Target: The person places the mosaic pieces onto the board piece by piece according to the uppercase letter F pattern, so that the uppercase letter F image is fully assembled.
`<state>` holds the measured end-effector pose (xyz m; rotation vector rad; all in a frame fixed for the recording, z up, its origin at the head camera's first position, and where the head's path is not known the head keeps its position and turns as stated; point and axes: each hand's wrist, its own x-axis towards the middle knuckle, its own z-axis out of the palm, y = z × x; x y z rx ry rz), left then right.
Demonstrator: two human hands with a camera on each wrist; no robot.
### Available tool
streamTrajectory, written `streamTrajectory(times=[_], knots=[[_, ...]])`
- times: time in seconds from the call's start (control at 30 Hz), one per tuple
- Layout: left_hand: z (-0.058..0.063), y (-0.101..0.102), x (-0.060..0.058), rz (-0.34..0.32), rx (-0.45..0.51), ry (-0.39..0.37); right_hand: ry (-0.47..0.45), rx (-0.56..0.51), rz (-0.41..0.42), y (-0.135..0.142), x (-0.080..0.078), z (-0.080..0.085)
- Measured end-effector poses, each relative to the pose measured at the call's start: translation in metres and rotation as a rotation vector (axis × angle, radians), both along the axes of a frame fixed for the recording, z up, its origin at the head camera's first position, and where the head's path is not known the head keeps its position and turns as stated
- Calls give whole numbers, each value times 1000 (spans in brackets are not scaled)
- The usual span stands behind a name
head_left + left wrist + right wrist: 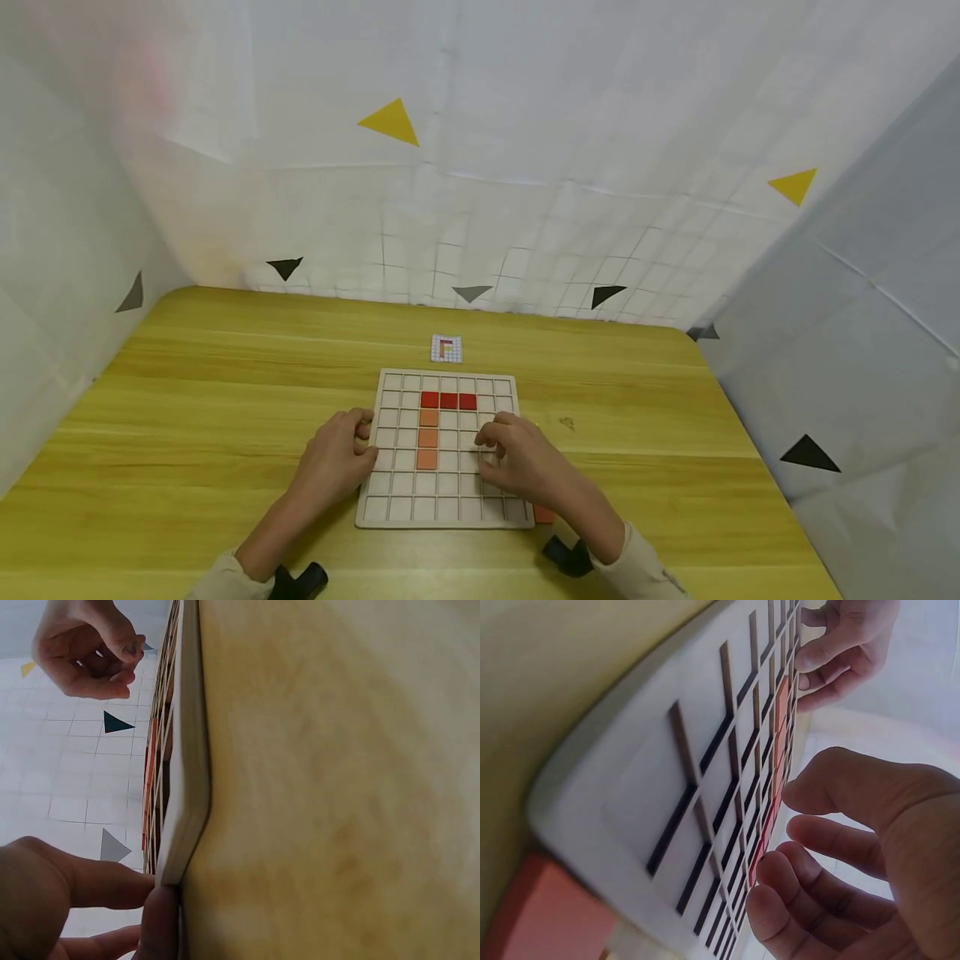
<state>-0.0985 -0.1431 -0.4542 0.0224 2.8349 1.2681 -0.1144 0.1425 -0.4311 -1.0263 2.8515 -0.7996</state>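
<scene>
A pale grid board (446,506) lies flat on the wooden surface (645,400), its sides running away from the person. Three red tiles (448,401) go side to side; three orange tiles (427,437) come down from the left one, toward the person. The left hand (333,454) touches the board's left edge with loosely bent fingers. The right hand (521,454) is over the right part, fingers bent, a small gap at the thumb, holding nothing. An orange piece (543,515) sits by the near right corner. Past the board, a little card (446,348) seems to show a bent shape, too small to read well.

Table (637,400) under board (447,507), card (447,349), probably orange tile (543,515)
</scene>
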Motion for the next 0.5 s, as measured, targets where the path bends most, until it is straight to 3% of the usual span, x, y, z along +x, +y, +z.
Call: streamTrajectory(times=[0.5], knots=[[-1,0,1,-4,-13,8,0,-6,-31,25,11,-4]])
